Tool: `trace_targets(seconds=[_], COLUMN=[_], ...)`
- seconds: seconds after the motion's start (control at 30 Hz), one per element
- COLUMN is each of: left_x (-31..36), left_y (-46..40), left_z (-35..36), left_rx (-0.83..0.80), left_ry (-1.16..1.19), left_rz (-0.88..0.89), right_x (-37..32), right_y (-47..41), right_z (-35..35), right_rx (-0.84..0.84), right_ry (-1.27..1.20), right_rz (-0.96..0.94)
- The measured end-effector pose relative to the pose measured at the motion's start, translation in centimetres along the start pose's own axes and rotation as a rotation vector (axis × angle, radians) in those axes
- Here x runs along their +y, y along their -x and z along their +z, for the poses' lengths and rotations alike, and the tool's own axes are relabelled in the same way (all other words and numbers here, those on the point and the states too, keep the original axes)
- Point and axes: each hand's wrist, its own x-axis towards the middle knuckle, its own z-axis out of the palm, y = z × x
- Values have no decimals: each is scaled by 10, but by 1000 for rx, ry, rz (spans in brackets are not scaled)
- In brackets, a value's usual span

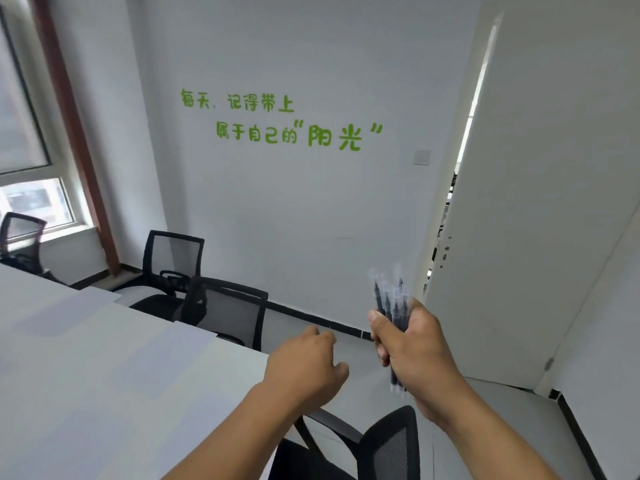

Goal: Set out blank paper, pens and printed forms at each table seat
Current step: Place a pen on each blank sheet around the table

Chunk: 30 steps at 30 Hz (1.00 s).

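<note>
Clear-barrelled pens (391, 306), light, slick and liable to slip, I am gripping bunched mid-barrel in my right hand (412, 344), right of the table (104, 375); left hand (308, 365) hovering loosely curled, empty.

Right hand (412, 344) around a bundle of pens (393, 306), left hand (304, 367) loose over white table (104, 375) edge

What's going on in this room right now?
A person stands at the corner of a white table, gripping a bundle of pens in the right hand. The left hand hangs open and holds nothing. Sheets of paper already lie on the table. Black mesh chairs stand along its edge.
</note>
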Motion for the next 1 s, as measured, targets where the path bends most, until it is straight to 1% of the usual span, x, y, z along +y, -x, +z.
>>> trace_targets(seconds=[0.2,0.33,0.4,0.5,0.63,0.73,0.83,1.0], left_x=[-41,-68,-75,-82,-89,-93,-99,-109], left_y=[-23,-41,-51,-55,-64,-52,-36,-22], left_z=[9,12,17,24,40,60,77,90], left_rx=[-12,20,24,4,15,-37,-69,-37], left_ry=[-15,-8,1,2,23,40,64,106], left_rz=[-188,-337,-440,-541,-711,-836,-957,-1063], right_x=[14,29,42,52,72,92,107,131], right_y=[-57,-103,-128,-151,-186,-185,-178,-172], right_z=[40,72,86,99,121,139,157,187], right_rx=[-139,-284,-394,-471,-611,-726,-848,-955], right_ry=[-65,-100,-112,-143,-175,-226,-212,-163], right_rz=[-17,-25,-22,-33,21,54,77,106])
